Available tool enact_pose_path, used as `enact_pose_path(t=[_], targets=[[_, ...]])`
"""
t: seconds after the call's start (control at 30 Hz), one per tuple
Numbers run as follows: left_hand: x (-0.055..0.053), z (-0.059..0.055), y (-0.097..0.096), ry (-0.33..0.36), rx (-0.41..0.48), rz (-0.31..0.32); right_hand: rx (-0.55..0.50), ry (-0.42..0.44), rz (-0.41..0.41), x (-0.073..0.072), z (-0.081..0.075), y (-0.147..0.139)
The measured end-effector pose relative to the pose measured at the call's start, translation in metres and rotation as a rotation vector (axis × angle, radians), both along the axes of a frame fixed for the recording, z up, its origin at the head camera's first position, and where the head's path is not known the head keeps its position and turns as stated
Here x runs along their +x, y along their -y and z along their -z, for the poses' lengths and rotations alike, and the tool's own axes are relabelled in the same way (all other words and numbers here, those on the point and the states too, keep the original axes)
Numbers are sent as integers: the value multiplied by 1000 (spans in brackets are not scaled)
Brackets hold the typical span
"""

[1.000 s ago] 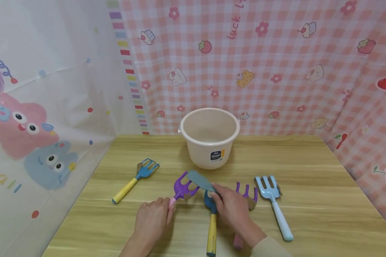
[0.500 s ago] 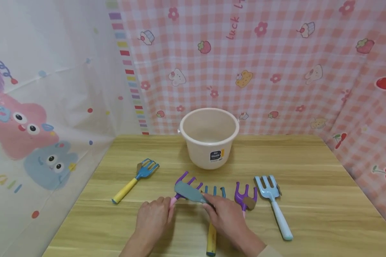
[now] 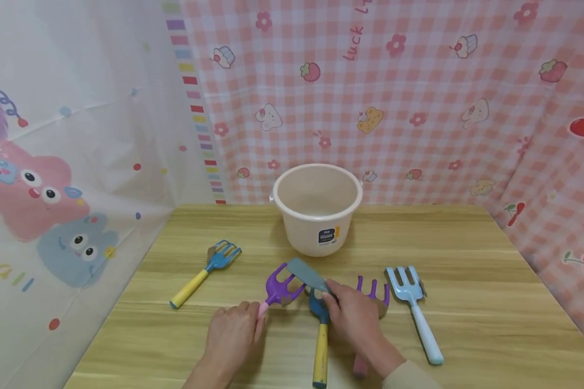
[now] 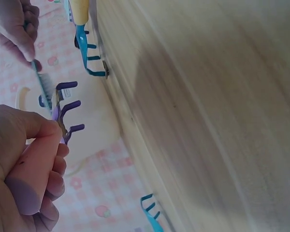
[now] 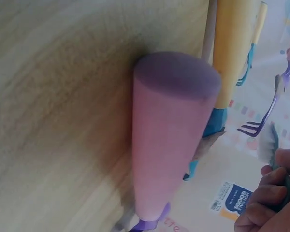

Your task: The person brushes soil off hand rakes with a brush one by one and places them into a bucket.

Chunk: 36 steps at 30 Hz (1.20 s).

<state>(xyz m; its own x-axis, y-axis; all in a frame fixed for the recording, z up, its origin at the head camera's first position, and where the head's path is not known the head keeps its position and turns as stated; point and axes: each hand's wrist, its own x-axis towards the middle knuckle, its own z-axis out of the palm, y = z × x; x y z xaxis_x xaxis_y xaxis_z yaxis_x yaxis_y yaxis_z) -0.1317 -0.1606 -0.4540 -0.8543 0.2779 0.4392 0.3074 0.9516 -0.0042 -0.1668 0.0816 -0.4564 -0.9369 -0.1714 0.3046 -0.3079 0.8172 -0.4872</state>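
Note:
My left hand [image 3: 231,332] grips the pink handle of a small garden fork [image 3: 274,285] with a purple head. In the left wrist view a brown patch shows on that head. My right hand [image 3: 356,316] holds a grey-green brush [image 3: 303,272], whose pale bristles [image 5: 267,142] show in the right wrist view. The brush head overlaps the purple tines, bristles facing down. Beneath the right hand lies a blue fork with a yellow handle [image 3: 320,351]. Partly hidden behind that hand is a second purple fork [image 3: 365,286], its pink handle [image 5: 171,140] large in the right wrist view.
A cream bucket [image 3: 318,237] stands at the back middle of the wooden table [image 3: 448,232]. Another blue fork with a yellow handle [image 3: 190,289] lies at left, and a light blue fork [image 3: 420,324] at right. Patterned cloths [image 3: 409,146] hang behind and beside.
The brush swept left and down over the purple fork's head half a second ago, and is now back up and right near the tine tips. The left hand stays almost in place.

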Motion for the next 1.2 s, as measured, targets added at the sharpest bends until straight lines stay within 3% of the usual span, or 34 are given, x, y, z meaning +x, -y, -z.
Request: enact_pose_path(t=[0.2, 0.27, 0.57, 1.0, 1.2], targets=[[-3, -3, 1, 99, 49, -47, 31, -93, -187, 11, -5, 6], [-4, -4, 1, 95, 48, -47, 48, -96, -218, 14, -5, 8], [-2, -4, 0, 48, 40, -28, 8, -15, -128, 11, -1, 5], [-2, -3, 1, 89, 33, -57, 19, -3, -72, 3, 2, 2], [-4, -5, 3, 91, 32, -67, 46, -89, -191, 9, -1, 5]])
